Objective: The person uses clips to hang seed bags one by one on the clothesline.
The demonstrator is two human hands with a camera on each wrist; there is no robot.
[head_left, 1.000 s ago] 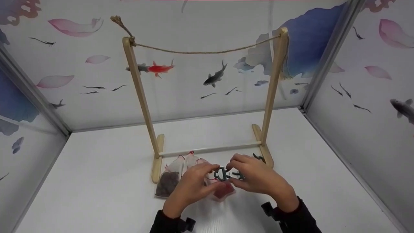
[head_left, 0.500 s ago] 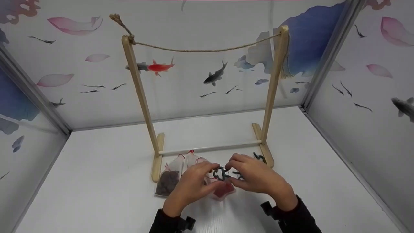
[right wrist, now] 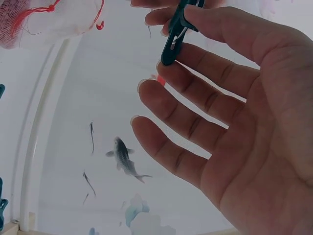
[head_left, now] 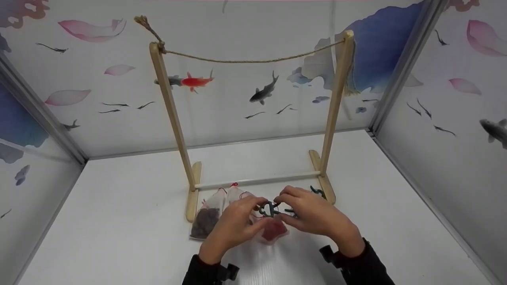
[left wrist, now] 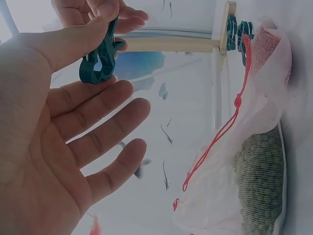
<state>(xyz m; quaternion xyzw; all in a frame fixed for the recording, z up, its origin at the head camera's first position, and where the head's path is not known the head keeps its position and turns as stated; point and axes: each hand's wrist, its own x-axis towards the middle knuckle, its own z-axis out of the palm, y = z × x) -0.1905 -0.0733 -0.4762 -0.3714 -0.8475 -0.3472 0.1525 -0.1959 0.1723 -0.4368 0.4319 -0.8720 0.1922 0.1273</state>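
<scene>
A dark green plastic clothespin (head_left: 271,208) is held between both hands above the table. My left hand (head_left: 233,223) pinches its looped end with thumb and index finger; in the left wrist view the clothespin (left wrist: 88,74) sits at the fingertips, the other fingers spread. My right hand (head_left: 315,211) pinches the handle end, as the clothespin (right wrist: 168,57) in the right wrist view shows. Below and behind the hands lie drawstring mesh bags, one with dark contents (head_left: 206,223) and one with red contents (head_left: 274,230). More clothespins (head_left: 317,192) lie by the right hand, partly hidden.
A wooden stand with a left post (head_left: 173,114) and right post (head_left: 334,107) rises behind the hands. A slack rope (head_left: 245,61) spans its top, a white rod (head_left: 257,182) its base. Printed walls enclose the white table (head_left: 130,206).
Both hands shift very slightly up and left with the clothespin still between them. The clothespin turns a little. The bags and stand stay in place.
</scene>
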